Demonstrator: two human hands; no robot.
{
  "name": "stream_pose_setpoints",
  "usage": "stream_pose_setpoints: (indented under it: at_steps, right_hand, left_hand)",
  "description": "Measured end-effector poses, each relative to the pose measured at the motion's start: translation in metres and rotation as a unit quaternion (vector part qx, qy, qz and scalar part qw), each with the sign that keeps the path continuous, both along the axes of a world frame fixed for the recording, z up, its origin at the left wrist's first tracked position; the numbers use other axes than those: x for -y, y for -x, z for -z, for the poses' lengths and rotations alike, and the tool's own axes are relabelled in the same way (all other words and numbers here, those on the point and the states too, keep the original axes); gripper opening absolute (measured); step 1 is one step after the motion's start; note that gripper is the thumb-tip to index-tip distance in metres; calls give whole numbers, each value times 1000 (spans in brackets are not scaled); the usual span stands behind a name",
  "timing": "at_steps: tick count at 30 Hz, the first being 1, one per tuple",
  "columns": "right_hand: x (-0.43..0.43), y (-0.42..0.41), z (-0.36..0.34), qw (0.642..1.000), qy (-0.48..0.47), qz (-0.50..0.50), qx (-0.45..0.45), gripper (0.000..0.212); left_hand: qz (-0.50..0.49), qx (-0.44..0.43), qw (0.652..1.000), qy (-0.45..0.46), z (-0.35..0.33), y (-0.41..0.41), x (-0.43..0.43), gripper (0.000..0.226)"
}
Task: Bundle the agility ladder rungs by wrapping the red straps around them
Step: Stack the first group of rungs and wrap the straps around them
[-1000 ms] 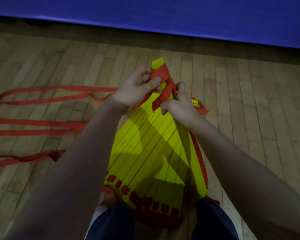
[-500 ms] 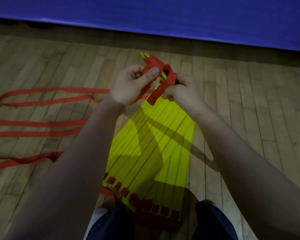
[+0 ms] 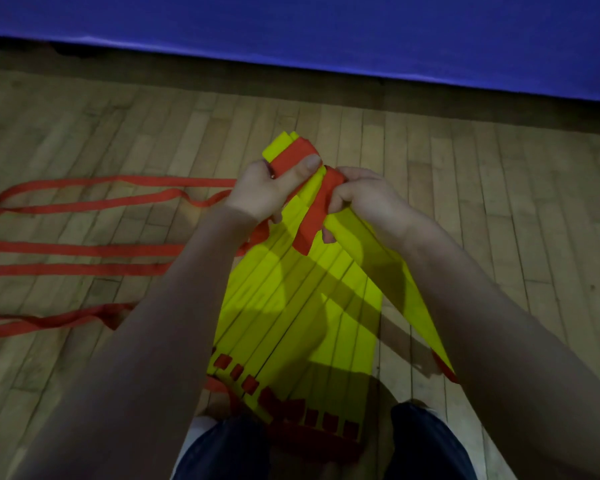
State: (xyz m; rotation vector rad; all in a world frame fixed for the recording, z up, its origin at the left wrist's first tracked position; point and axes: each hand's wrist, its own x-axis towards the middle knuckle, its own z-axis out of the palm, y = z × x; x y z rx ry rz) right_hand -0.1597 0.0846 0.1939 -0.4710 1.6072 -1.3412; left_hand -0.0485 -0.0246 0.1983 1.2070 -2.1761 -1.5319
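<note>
One wide-angle view only, worn on the person's head, facing forward and steeply down at the wooden floor (image 3: pixel 499 220). It sits near: the left hand (image 3: pixel 260 192) and right hand (image 3: pixel 364 199) fill the middle, and the floor's far edge meets a blue wall (image 3: pixel 326 36) up top.

Grips gathered far ends of yellow rungs (image 3: pixel 291 306) at 12 o'clock with left hand (image 3: pixel 258 194), thumb across the red strap (image 3: pixel 293 154). Pinches the strap's hanging tail with right hand (image 3: pixel 366 197), just beside at 1 o'clock. Leaves loose straps (image 3: pixel 84 251) trailing toward 9 o'clock on wood floor (image 3: pixel 499 209).
</note>
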Motion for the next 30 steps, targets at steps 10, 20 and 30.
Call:
stream_pose_setpoints:
  at_steps: [10,20,30]
  right_hand:
    - [4,-2,16,977,-119,-107,-140,36]
    - [-5,-27,55,889,-19,-84,-450,40]
    - [-23,-17,66,846,-124,-38,-518,44]
  left_hand:
    - [-41,-40,996,-61,4,14,-5,40]
    - [-171,-60,980,-77,16,20,0,36]
    - [21,-101,980,-171,25,3,-4,24]
